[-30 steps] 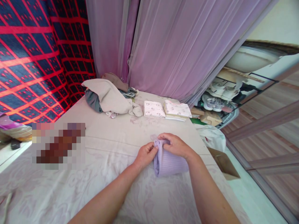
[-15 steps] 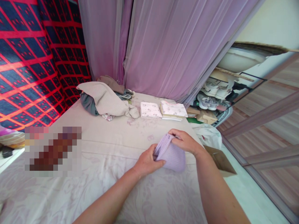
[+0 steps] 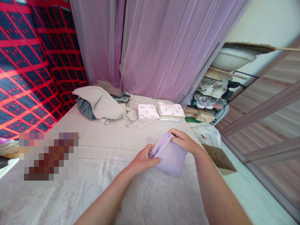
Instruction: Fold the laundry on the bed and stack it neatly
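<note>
A folded lavender ribbed-knit garment (image 3: 172, 154) is held between my two hands, tilted just above the bed. My left hand (image 3: 146, 159) grips its left edge, the thumb in front and the other fingers partly hidden behind the cloth. At the upper right corner my right hand (image 3: 184, 140) pinches the fold, its thumb on the near side. Farther back on the bed lie two neat stacks of folded white patterned cloth, the left stack (image 3: 148, 112) and the right stack (image 3: 172, 110). Which kind of garment the lavender piece is, I cannot tell.
A loose heap of beige and grey clothes (image 3: 105, 103) lies at the back left of the bed (image 3: 98, 187). Purple curtains (image 3: 154, 47) hang behind. On the right are a shoe rack (image 3: 208, 90), a white plastic bag (image 3: 206, 132) and an open cardboard box (image 3: 219, 159). A blurred patch covers the left.
The lavender garment has tilted a little and its front now lies flatter, with both hands still on it. The whole view has shifted slightly, so the background sits farther left.
</note>
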{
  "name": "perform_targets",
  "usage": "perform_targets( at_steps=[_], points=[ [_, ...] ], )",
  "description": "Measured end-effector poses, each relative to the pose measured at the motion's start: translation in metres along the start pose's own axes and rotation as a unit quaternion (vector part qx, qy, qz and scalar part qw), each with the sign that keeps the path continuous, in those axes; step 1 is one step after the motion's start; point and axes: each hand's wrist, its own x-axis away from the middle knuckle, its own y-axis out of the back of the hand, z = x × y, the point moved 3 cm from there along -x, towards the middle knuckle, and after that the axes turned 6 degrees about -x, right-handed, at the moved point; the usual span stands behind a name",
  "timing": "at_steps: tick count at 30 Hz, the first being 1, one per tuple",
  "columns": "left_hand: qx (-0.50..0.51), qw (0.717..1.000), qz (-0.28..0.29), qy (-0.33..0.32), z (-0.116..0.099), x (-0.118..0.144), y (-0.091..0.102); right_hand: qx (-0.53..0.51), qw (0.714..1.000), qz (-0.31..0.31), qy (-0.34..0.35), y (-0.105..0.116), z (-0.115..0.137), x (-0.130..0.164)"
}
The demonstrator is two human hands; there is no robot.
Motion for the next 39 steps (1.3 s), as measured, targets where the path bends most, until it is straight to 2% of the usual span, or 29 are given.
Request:
perform_targets(
  at_steps=[3, 5, 8, 10, 12, 14, 15, 16, 18, 19, 20, 22, 24, 26, 28, 30, 32, 35, 39],
  points=[
    [0.069, 0.997, 0.013, -0.033, -0.011, 0.000, 0.003, 0.008, 0.998, 0.059, 0.027, -0.016, 0.014, -0.005],
    [0.075, 0.996, -0.013, -0.041, -0.013, 0.000, 0.006, 0.017, 0.994, 0.097, 0.047, -0.031, 0.023, -0.010],
    [0.055, 0.995, -0.079, -0.004, -0.009, -0.001, 0.011, 0.025, 0.991, 0.115, 0.068, -0.045, 0.032, -0.019],
    [0.084, 0.986, -0.137, 0.032, -0.004, -0.002, 0.016, 0.009, 0.995, 0.062, 0.073, -0.042, 0.031, -0.022],
    [0.150, 0.968, -0.196, 0.050, -0.002, -0.002, 0.022, -0.027, 0.997, -0.051, 0.058, -0.028, 0.023, -0.019],
    [0.216, 0.944, -0.246, 0.050, -0.004, -0.003, 0.030, -0.072, 0.986, -0.153, 0.005, -0.015, 0.009, -0.006],
    [0.240, 0.931, -0.271, 0.048, -0.005, -0.003, 0.034, -0.097, 0.980, -0.169, -0.038, -0.014, 0.000, 0.002],
    [0.258, 0.919, -0.294, 0.045, -0.006, -0.003, 0.039, -0.124, 0.978, -0.144, -0.085, -0.019, -0.009, 0.010],
    [0.279, 0.901, -0.330, 0.037, -0.009, -0.002, 0.046, -0.184, 0.966, -0.030, -0.177, -0.043, -0.024, 0.027],
    [0.284, 0.895, -0.342, 0.032, -0.009, -0.002, 0.048, -0.220, 0.950, 0.031, -0.218, -0.061, -0.029, 0.034],
    [0.288, 0.890, -0.352, 0.027, -0.009, -0.002, 0.049, -0.258, 0.930, 0.066, -0.252, -0.079, -0.033, 0.039],
    [0.293, 0.884, -0.363, 0.018, -0.008, -0.001, 0.049, -0.348, 0.898, 0.074, -0.260, -0.113, -0.034, 0.040],
    [0.293, 0.883, -0.365, 0.011, -0.006, -0.001, 0.045, -0.440, 0.872, 0.019, -0.214, -0.137, -0.032, 0.031],
    [0.291, 0.886, -0.360, 0.006, -0.004, -0.002, 0.042, -0.490, 0.851, -0.072, -0.175, -0.148, -0.032, 0.017],
    [0.289, 0.888, -0.357, 0.012, -0.002, -0.002, 0.043, -0.493, 0.840, -0.151, -0.167, -0.146, -0.034, 0.006],
    [0.291, 0.895, -0.337, 0.037, 0.000, -0.003, 0.049, -0.471, 0.843, -0.196, -0.174, -0.137, -0.037, -0.002],
    [0.291, 0.912, -0.279, 0.070, 0.002, -0.003, 0.059, -0.440, 0.858, -0.199, -0.174, -0.122, -0.041, -0.007],
    [0.247, 0.942, -0.183, 0.133, 0.009, 0.001, 0.072, -0.367, 0.901, -0.164, -0.164, -0.099, -0.048, -0.014],
    [0.119, 0.970, -0.112, 0.178, 0.020, 0.006, 0.074, -0.208, 0.938, -0.156, -0.230, -0.076, -0.066, -0.019]
  ],
)
